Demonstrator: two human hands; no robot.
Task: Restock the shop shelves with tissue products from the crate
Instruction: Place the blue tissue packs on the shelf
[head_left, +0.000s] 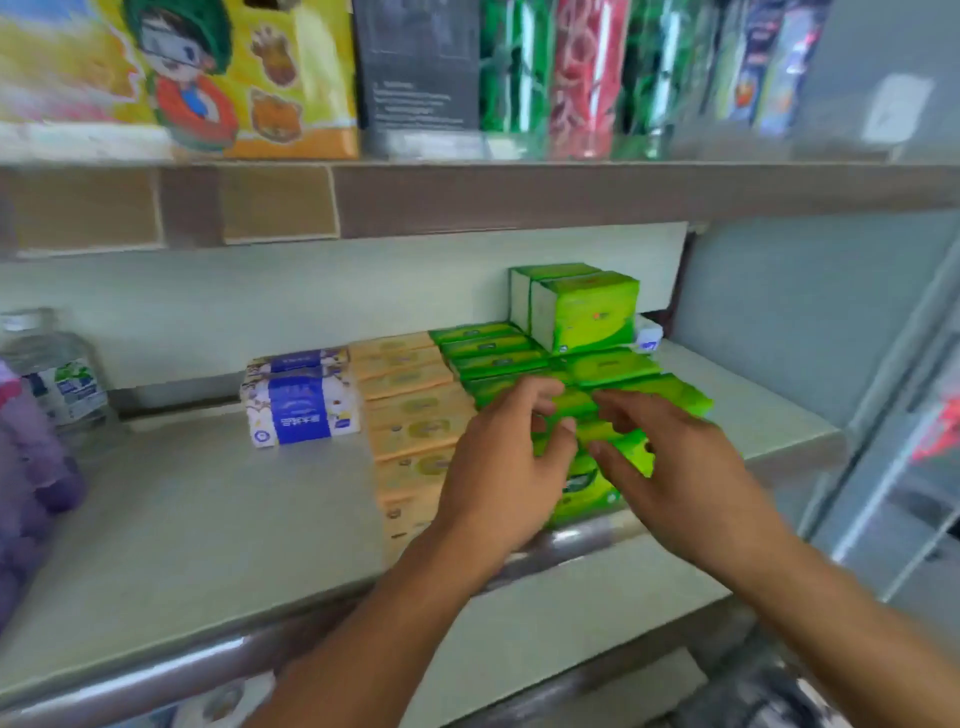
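Two shelves fill what we see. On the lower shelf (182, 519) the tissue stock sits right of centre, and the upper shelf (571, 200) carries a big yellow cartoon pack (208, 78), a dark box (418, 73) and green and red packs (561, 78) standing side by side.

On the lower shelf we see a wide block of green tissue packs (597, 369) lying flat in rows from the back wall to the front edge, with two more green packs (587, 309) standing on top of the block at the back. Touching its left side is a row of tan packs (410, 410), also flat and also running front to back. Just left of those lie two white-and-blue packs (301, 400), stacked. Far left we see a purple bundle (31, 467) at the frame edge and a clear bottle (57, 374) behind it.

Our left hand (506, 467) and right hand (670, 467) hover close together over the front green packs. Both have loose, slightly bent fingers, and neither grips anything. Blur keeps us from telling whether the fingertips touch the packs below. The crate is out of view.
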